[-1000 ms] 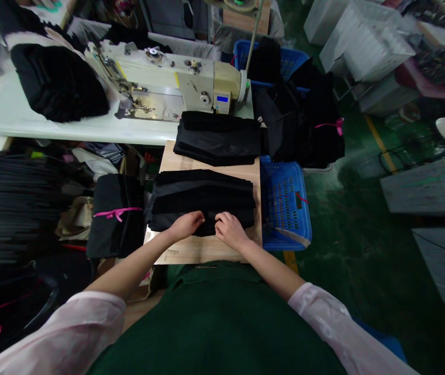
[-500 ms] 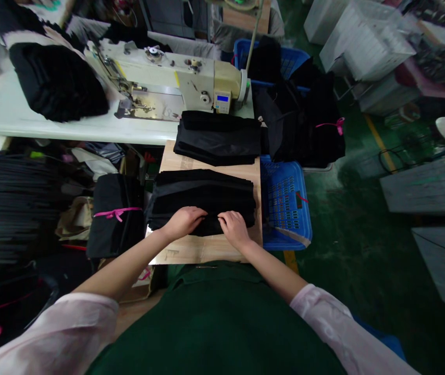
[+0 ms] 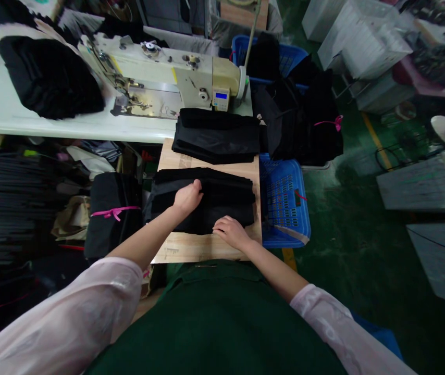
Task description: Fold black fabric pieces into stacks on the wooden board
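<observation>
Left hand half-curled on top of folded black fabric stack, grip unclear. Right hand open, fingers flat on stack's near edge. Stack sits on pale wooden board. Blue plastic mesh basket just right; black bundle tied with pink ribbon just left. Beyond: second folded black stack, then cream industrial sewing machine.

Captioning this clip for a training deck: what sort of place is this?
Probably a garment factory's sewing floor: an industrial sewing machine on a white worktable, stacks of folded black fabric on a wooden board, and a blue plastic crate.
</observation>
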`<move>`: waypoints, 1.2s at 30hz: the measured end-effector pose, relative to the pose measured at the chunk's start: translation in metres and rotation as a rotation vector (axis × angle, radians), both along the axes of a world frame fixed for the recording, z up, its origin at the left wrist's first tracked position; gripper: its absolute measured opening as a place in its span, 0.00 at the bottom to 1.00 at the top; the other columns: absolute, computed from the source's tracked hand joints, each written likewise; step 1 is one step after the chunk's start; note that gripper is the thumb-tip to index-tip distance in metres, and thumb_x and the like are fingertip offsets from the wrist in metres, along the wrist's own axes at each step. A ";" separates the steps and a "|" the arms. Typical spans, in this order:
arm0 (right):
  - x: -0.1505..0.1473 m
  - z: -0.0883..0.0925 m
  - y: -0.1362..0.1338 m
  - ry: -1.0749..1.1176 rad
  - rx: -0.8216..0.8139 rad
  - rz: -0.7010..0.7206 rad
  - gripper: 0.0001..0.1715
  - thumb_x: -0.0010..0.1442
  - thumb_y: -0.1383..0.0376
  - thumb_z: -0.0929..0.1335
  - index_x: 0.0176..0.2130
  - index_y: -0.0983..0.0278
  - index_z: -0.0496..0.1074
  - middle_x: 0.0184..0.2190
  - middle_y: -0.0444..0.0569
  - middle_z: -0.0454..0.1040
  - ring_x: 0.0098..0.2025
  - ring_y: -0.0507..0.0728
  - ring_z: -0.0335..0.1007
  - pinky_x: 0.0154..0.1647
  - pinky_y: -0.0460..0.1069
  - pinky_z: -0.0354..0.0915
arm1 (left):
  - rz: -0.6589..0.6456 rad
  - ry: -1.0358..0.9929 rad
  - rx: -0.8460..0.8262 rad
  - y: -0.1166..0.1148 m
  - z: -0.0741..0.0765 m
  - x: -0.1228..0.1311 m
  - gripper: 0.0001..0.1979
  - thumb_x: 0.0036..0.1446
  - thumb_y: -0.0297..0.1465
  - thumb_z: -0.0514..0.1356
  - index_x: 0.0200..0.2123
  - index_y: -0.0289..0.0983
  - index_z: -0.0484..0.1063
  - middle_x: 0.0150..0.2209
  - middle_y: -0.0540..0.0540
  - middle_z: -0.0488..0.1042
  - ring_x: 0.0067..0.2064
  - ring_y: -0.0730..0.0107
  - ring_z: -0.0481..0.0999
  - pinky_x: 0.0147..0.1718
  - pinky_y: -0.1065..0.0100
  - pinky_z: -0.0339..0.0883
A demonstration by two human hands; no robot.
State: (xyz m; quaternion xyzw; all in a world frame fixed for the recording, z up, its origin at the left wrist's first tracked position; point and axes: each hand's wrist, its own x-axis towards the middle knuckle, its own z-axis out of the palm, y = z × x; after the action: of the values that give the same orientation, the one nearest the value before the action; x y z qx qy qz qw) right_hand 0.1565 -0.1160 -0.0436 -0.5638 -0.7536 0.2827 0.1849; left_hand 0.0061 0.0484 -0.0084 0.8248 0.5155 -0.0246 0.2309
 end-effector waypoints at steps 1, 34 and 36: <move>0.001 0.000 0.001 0.024 -0.005 0.002 0.06 0.62 0.66 0.68 0.36 0.64 0.77 0.38 0.48 0.77 0.43 0.55 0.67 0.47 0.50 0.64 | -0.028 -0.097 -0.076 -0.008 -0.002 -0.004 0.12 0.58 0.33 0.58 0.45 0.36 0.67 0.34 0.45 0.74 0.35 0.63 0.75 0.34 0.67 0.66; -0.005 0.003 0.007 -0.123 -0.084 -0.108 0.09 0.66 0.68 0.63 0.38 0.64 0.73 0.36 0.49 0.75 0.39 0.56 0.67 0.41 0.49 0.62 | -0.145 -0.474 -0.598 -0.051 -0.027 -0.050 0.20 0.56 0.47 0.55 0.31 0.35 0.73 0.27 0.49 0.71 0.30 0.70 0.69 0.32 0.70 0.62; -0.007 0.004 0.010 -0.147 -0.074 -0.104 0.10 0.67 0.69 0.62 0.39 0.64 0.73 0.36 0.50 0.75 0.39 0.56 0.67 0.42 0.50 0.62 | -0.160 -0.466 -0.586 -0.052 -0.027 -0.050 0.20 0.54 0.48 0.57 0.32 0.36 0.74 0.28 0.48 0.73 0.31 0.69 0.70 0.32 0.70 0.63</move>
State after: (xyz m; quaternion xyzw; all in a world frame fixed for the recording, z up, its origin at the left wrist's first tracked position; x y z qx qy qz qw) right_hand 0.1495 -0.1062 -0.0398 -0.6280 -0.7238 0.2583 0.1226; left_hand -0.0436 -0.0038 -0.0354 0.7450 0.3545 -0.0005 0.5651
